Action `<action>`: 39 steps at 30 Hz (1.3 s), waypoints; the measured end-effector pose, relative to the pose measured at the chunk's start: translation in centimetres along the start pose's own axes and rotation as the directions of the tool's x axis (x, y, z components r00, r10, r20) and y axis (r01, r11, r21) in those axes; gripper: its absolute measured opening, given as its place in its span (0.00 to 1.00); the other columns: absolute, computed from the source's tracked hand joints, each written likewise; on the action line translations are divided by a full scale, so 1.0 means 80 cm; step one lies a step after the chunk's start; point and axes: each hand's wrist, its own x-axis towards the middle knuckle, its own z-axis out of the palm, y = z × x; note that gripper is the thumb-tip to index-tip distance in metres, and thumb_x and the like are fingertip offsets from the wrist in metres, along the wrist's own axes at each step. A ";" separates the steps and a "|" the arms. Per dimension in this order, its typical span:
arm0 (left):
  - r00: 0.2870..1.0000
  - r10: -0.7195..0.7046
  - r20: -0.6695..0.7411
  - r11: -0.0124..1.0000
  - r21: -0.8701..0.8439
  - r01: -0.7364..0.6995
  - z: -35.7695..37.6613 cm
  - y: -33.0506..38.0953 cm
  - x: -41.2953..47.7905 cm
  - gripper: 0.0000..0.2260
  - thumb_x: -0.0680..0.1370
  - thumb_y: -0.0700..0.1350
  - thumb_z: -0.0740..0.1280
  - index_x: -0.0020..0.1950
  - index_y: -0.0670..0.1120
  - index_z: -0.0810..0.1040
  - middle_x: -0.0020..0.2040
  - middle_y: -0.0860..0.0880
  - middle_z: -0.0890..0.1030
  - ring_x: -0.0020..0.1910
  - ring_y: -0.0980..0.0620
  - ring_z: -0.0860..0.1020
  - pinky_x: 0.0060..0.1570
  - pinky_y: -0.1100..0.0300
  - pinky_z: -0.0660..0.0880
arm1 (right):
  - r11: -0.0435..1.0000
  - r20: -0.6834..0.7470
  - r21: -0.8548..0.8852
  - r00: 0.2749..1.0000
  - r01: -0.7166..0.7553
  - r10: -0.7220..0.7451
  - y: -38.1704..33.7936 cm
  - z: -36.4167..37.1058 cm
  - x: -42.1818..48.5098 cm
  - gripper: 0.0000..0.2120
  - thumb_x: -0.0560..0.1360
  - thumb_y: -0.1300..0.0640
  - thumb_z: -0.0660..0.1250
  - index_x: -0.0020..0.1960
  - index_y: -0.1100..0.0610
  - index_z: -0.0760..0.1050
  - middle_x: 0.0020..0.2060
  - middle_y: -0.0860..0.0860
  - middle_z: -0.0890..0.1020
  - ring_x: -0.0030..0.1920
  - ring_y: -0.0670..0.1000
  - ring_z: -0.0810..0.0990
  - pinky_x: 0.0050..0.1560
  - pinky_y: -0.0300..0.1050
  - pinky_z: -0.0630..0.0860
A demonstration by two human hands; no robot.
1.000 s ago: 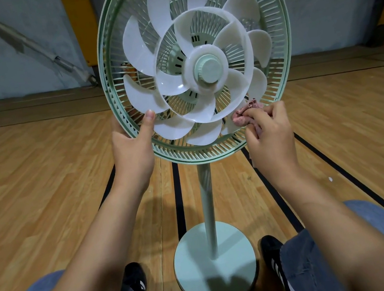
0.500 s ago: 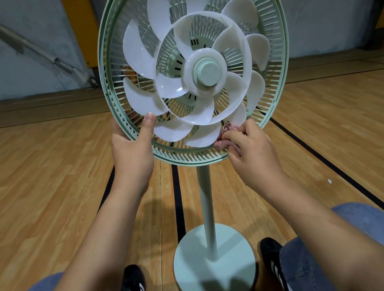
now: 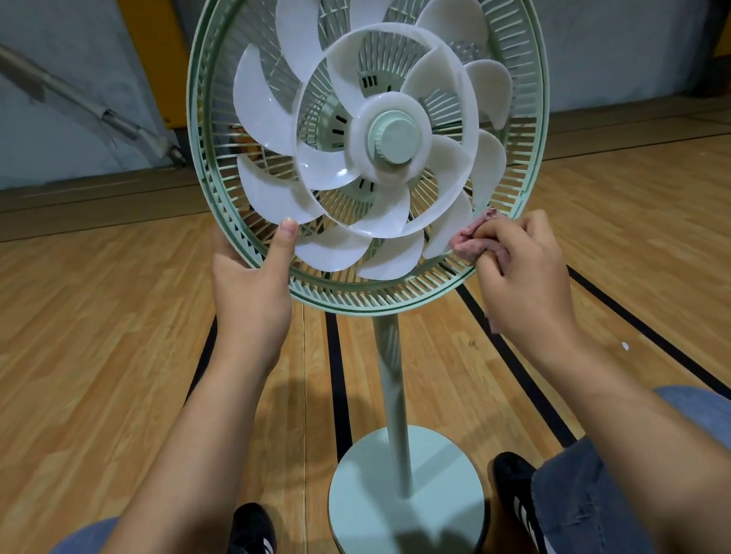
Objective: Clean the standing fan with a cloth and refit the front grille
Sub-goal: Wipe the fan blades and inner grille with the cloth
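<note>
Standing fan [image 3: 374,140] upright on wooden floor [image 3: 80,373], centred ahead, front grille off, white blades [image 3: 293,202] exposed. Green rear guard [image 3: 208,158] ringing the blades; green hub cap [image 3: 395,136] at centre. Pole [image 3: 395,392] running down to round base [image 3: 407,511] between two black shoes [image 3: 247,538].

Left hand [image 3: 252,291] gripping the guard rim at about 8 o'clock: thumb [image 3: 283,242] laid over the front of the rim, tip near a blade edge, remaining fingers behind the rim and out of sight.

Right hand [image 3: 522,270] at about 5 o'clock on the rim, fingers curled around a bunched pink cloth [image 3: 469,242]. Cloth pressed against the lower rim, touching the tip of the nearest blade.

Black lines [image 3: 337,378] painted along the floor below the fan. Grey wall [image 3: 28,67] behind.
</note>
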 end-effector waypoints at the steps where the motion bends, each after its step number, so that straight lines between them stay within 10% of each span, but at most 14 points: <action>1: 1.000 -0.001 0.004 1.000 0.007 0.001 -0.001 0.000 0.000 0.21 0.81 0.54 0.75 0.72 0.52 0.76 0.61 0.58 0.86 0.60 0.61 0.84 0.54 0.65 0.80 | 1.000 -0.007 0.007 1.000 -0.018 0.019 0.002 -0.001 0.002 0.10 0.81 0.62 0.67 0.54 0.48 0.82 0.50 0.36 0.69 0.50 0.47 0.79 0.35 0.56 0.83; 5: 1.000 -0.015 0.011 0.999 0.029 0.014 -0.002 -0.001 0.000 0.21 0.80 0.56 0.75 0.70 0.53 0.77 0.58 0.61 0.86 0.57 0.62 0.84 0.49 0.70 0.80 | 0.997 -0.022 0.040 0.998 -0.064 0.065 0.009 -0.005 0.006 0.12 0.81 0.62 0.64 0.54 0.46 0.80 0.52 0.46 0.69 0.45 0.54 0.81 0.24 0.51 0.80; 11: 0.999 -0.013 0.043 0.998 0.059 0.010 -0.006 -0.007 0.003 0.22 0.80 0.56 0.75 0.71 0.51 0.77 0.60 0.57 0.86 0.59 0.60 0.85 0.56 0.61 0.81 | 0.995 -0.081 0.098 0.996 -0.030 0.038 0.005 -0.006 -0.001 0.13 0.80 0.66 0.63 0.52 0.48 0.79 0.54 0.51 0.73 0.43 0.28 0.77 0.33 0.23 0.72; 21: 0.969 -0.131 0.211 0.945 0.322 0.058 -0.020 -0.033 -0.006 0.41 0.67 0.81 0.68 0.67 0.52 0.81 0.55 0.57 0.88 0.54 0.56 0.86 0.58 0.47 0.84 | 0.987 0.001 0.119 0.994 -0.110 0.111 0.016 -0.007 -0.021 0.08 0.78 0.63 0.64 0.50 0.50 0.73 0.54 0.44 0.75 0.57 0.39 0.76 0.48 0.30 0.73; 27: 0.824 -0.373 0.426 0.832 0.547 0.093 -0.019 -0.046 -0.026 0.53 0.58 0.87 0.65 0.55 0.40 0.84 0.54 0.34 0.85 0.54 0.34 0.84 0.59 0.36 0.82 | 0.982 0.075 0.146 0.991 -0.122 0.111 0.023 -0.011 -0.036 0.10 0.75 0.66 0.64 0.46 0.52 0.68 0.55 0.47 0.80 0.59 0.43 0.77 0.50 0.38 0.72; 33: 0.750 -0.405 0.523 0.854 0.510 0.106 -0.009 -0.053 -0.045 0.29 0.70 0.72 0.70 0.58 0.50 0.83 0.52 0.48 0.87 0.52 0.53 0.87 0.53 0.51 0.84 | 0.984 0.113 0.138 0.989 -0.115 0.099 0.024 -0.018 -0.042 0.10 0.75 0.66 0.66 0.47 0.53 0.69 0.53 0.47 0.78 0.55 0.45 0.76 0.48 0.43 0.73; 39: 0.728 -0.418 0.543 0.863 0.487 0.133 -0.003 -0.049 -0.049 0.25 0.73 0.69 0.70 0.63 0.55 0.80 0.55 0.52 0.86 0.53 0.59 0.86 0.51 0.57 0.83 | 0.987 0.148 0.127 0.986 -0.100 0.081 0.021 -0.018 -0.048 0.10 0.75 0.66 0.66 0.48 0.52 0.70 0.50 0.44 0.75 0.53 0.45 0.75 0.46 0.37 0.69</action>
